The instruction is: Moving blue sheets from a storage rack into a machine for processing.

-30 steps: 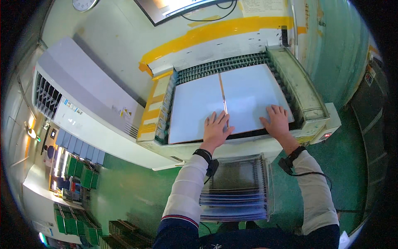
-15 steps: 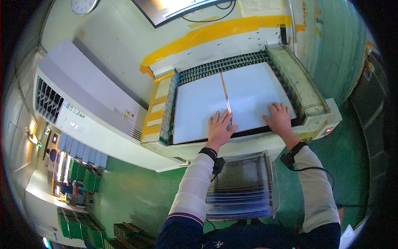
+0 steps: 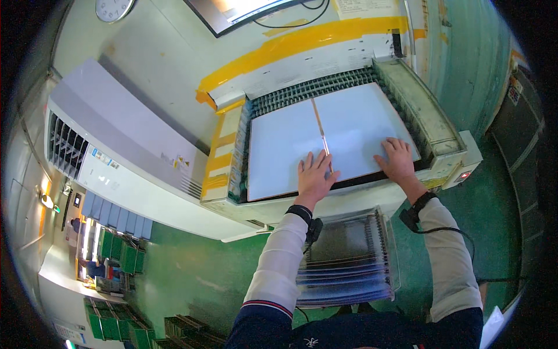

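Observation:
A flat white panel [image 3: 279, 154] with thin copper-coloured edges lies on the rollers of a conveyor machine. A copper-coloured strip [image 3: 318, 119] runs down its middle; whether this is one sheet or two side by side, I cannot tell. My left hand [image 3: 315, 179] rests on the near edge with fingers spread, its fingertips next to the strip. On the right part, my right hand [image 3: 399, 161] lies with fingers apart near the near right corner. Neither hand grips anything. Both wrists wear black bands with small devices.
Dark rollers [image 3: 314, 92] show behind the panel, between the machine's side rails [image 3: 421, 107]. Below its front edge stands a rack [image 3: 343, 262] of upright sheets. A white air conditioner [image 3: 133, 139] is at the left. A screen [image 3: 232, 14] hangs above. A cable trails from my right wrist.
The view has shifted slightly. Both hands stay on the panel, with only a small move of the left hand along its near edge.

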Demonstrator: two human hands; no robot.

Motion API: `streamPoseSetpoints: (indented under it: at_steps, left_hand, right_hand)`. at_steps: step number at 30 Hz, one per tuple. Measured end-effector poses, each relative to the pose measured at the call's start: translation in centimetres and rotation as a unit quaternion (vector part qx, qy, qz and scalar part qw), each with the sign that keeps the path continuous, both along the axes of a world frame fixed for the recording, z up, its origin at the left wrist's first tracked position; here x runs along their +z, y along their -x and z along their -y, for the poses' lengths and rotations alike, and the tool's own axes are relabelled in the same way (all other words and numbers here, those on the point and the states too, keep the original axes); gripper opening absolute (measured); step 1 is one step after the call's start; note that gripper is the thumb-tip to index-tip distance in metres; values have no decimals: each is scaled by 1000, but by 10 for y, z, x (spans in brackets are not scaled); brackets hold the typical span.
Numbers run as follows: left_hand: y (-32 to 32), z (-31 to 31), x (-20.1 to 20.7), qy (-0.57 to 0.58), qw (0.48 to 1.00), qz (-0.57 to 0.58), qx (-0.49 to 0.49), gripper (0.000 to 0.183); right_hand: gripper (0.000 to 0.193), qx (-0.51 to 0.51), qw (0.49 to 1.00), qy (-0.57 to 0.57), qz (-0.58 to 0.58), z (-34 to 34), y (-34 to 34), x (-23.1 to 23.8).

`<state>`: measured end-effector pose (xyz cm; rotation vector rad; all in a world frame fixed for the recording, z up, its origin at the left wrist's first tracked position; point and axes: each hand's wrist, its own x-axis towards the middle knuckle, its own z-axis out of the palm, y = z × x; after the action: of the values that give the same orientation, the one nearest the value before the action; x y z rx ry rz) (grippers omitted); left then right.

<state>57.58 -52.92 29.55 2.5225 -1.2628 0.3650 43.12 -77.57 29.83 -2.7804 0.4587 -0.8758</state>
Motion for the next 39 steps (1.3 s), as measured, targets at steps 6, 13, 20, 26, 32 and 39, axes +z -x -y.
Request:
streamPoseSetpoints:
  at_steps: [6, 13, 20, 26, 32, 39]
  left_hand:
    - [1, 0, 6, -48, 999, -18, 5, 62]
    - [1, 0, 6, -37, 999, -21, 4, 63]
    - [1, 0, 4, -30, 999, -20, 1, 62]
    - [1, 0, 4, -19, 1000, -16, 0, 61]
    - [1, -1, 4, -23, 1000, -19, 4, 61]
    - [1, 0, 4, -23, 1000, -19, 3, 60]
  right_hand:
    - [51, -1, 1000, -8, -1, 4, -1, -4]
    - [50, 0, 1000, -15, 2, 2, -1, -2]
    - [48, -3, 1000, -4, 5, 2, 0, -2]
    - [49, -3, 1000, -5, 5, 2, -1, -3]
    - [48, -1, 1000, -6, 9, 2, -2, -5]
    - [48, 3, 1000, -7, 1, 3, 0, -4]
